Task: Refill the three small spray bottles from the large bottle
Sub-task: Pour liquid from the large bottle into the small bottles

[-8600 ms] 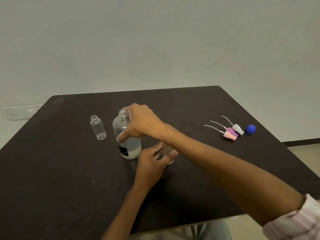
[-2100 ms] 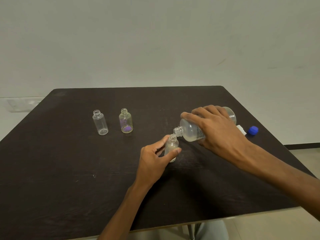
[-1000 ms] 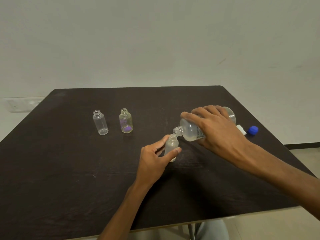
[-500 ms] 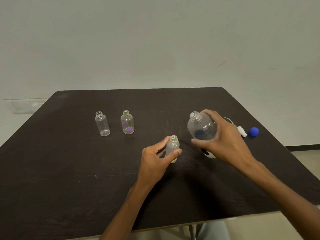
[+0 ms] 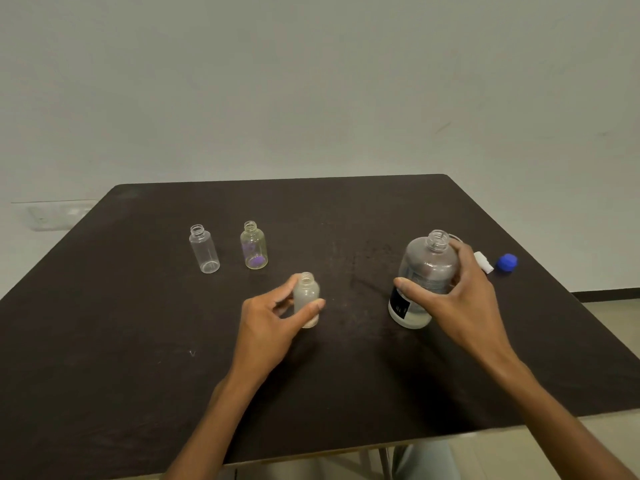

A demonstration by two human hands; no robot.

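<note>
Clear lg bottle [image 5: 424, 271] upright, uncapped, black label, liquid low, right hand [image 5: 457, 299] gripping

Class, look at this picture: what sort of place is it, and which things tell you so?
Probably a plain indoor room: a bare pale wall, one dark table and a wall socket plate.

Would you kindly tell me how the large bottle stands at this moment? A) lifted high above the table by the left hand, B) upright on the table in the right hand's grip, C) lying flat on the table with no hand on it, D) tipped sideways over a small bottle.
B: the large bottle stands upright on the table, mouth up, with the right hand curled around it.
</note>
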